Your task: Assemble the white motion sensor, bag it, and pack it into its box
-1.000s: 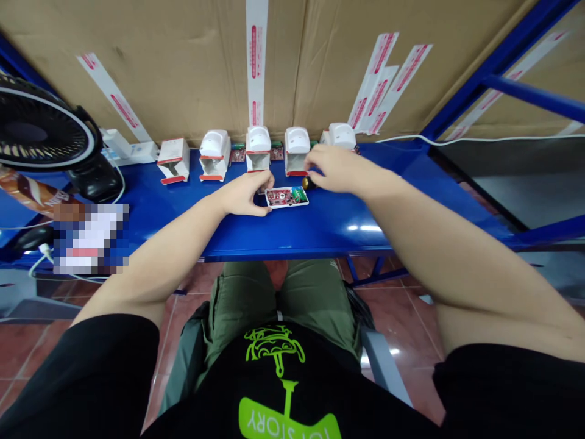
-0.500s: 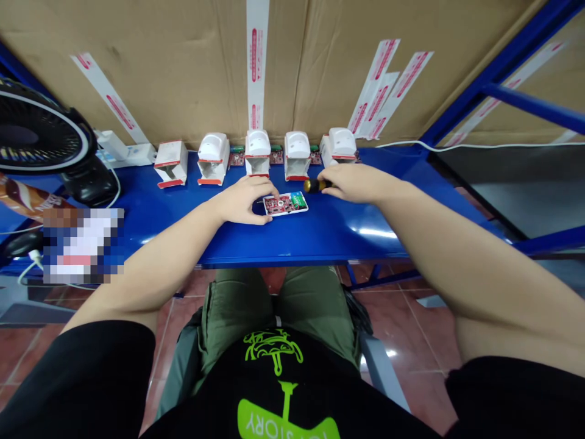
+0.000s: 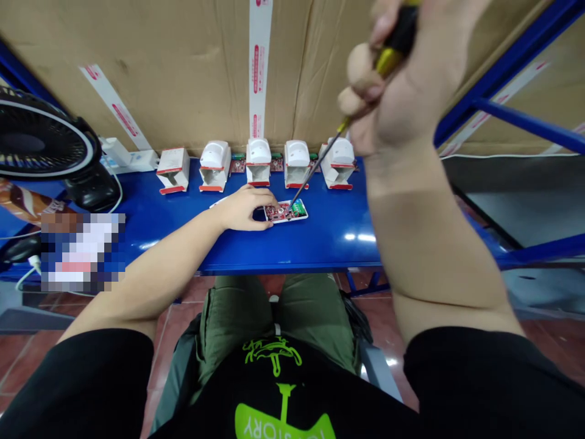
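On the blue bench (image 3: pixel 329 244), five open-fronted cartons (image 3: pixel 173 167) are lined up; white domed housings (image 3: pixel 216 153) are seen atop four, and their contents cannot be made out. A screwdriver (image 3: pixel 404 30) is grasped in the right hand (image 3: pixel 402 103), its tip brought down to the circuit board (image 3: pixel 274 213). The white case (image 3: pixel 290 220) beneath, lying on the bench, is pinched at its left end by the left hand (image 3: pixel 244 210). Screw work seems in hand; firm bracing and exact tip seating are called for.
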{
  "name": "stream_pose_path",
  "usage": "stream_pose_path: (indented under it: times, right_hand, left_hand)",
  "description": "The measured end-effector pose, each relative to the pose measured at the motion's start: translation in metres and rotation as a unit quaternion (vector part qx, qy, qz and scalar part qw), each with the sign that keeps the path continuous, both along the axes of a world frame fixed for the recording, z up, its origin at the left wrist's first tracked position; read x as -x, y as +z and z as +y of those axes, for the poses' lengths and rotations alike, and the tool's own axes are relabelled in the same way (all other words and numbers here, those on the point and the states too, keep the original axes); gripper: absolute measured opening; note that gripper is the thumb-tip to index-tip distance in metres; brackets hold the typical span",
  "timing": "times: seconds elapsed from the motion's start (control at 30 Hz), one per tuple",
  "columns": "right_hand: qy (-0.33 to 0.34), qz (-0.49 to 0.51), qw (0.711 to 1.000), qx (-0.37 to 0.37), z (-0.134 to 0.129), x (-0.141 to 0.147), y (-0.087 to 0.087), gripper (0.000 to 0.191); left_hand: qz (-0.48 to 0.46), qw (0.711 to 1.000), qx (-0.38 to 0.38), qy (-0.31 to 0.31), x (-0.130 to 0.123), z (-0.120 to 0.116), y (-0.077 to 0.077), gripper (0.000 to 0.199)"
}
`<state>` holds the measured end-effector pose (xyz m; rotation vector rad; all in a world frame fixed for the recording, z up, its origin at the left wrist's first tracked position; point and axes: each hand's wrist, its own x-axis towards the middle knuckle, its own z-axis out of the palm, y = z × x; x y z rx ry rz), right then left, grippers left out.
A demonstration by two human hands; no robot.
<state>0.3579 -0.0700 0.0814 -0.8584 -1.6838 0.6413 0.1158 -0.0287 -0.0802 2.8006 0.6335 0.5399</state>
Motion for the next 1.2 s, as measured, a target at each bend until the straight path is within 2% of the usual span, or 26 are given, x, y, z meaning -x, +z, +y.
stream_pose_path:
  times: [0.03, 0.1, 0.17, 0.27, 0.33, 0.6, 0.7, 0.77, 0.87, 0.93, 1.03, 1.1, 1.2]
  right_hand:
    - [-0.023, 0.072, 0.995, -0.059, 0.003, 0.010, -0.001, 0.054]
    - [0.003, 0.103, 0.989, -0.106, 0.013, 0.025, -0.006, 0.047]
    - [0.027, 0.075, 0.993, -0.083, 0.026, 0.031, -0.014, 0.055]
    - [-0.004, 0.028, 0.999, -0.017, 0.047, 0.033, -0.025, 0.081]
    - [-0.017, -0.009, 1.000, 0.012, 0.057, 0.030, -0.030, 0.087]
    - [-0.019, -0.007, 1.000, -0.012, 0.076, 0.015, -0.029, 0.071]
    - [-0.015, -0.014, 1.000, -0.018, 0.078, 0.013, -0.031, 0.057]
    - [0.021, -0.007, 0.999, -0.036, 0.075, 0.016, -0.033, 0.052]
    - [0.034, 0.068, 0.995, -0.062, 0.066, 0.024, -0.037, 0.049]
    - [0.028, 0.114, 0.991, -0.057, 0.061, 0.029, -0.039, 0.053]
    - [0.030, 0.122, 0.992, -0.030, 0.058, 0.034, -0.040, 0.062]
    - [0.059, 0.128, 0.990, -0.026, 0.059, 0.036, -0.040, 0.058]
    - [0.156, 0.175, 0.972, -0.026, 0.059, 0.039, -0.039, 0.059]
  left_hand:
    - [-0.001, 1.000, 0.000, 0.002, 0.000, -0.001, 0.000, 0.043]
    - [0.000, 1.000, 0.002, 0.007, 0.001, -0.002, 0.000, 0.042]
    - [0.006, 1.000, 0.010, 0.006, 0.001, -0.003, 0.000, 0.038]
    - [0.003, 1.000, 0.022, -0.002, 0.001, -0.004, 0.000, 0.035]
    - [-0.007, 1.000, 0.028, -0.009, 0.001, -0.004, 0.000, 0.035]
    - [-0.039, 0.999, 0.026, -0.020, 0.000, -0.004, -0.002, 0.034]
    - [-0.052, 0.998, 0.024, -0.030, 0.000, -0.004, -0.003, 0.030]
    - [-0.057, 0.997, 0.025, -0.035, -0.001, -0.004, -0.003, 0.029]
    - [-0.060, 0.997, 0.029, -0.036, 0.000, -0.003, -0.004, 0.028]
    - [-0.059, 0.997, 0.032, -0.035, 0.000, -0.002, -0.004, 0.029]
    - [-0.058, 0.997, 0.031, -0.036, 0.000, -0.002, -0.004, 0.030]
    - [-0.057, 0.997, 0.029, -0.037, 0.000, -0.002, -0.004, 0.030]
    - [-0.057, 0.997, 0.028, -0.038, 0.000, -0.002, -0.004, 0.030]
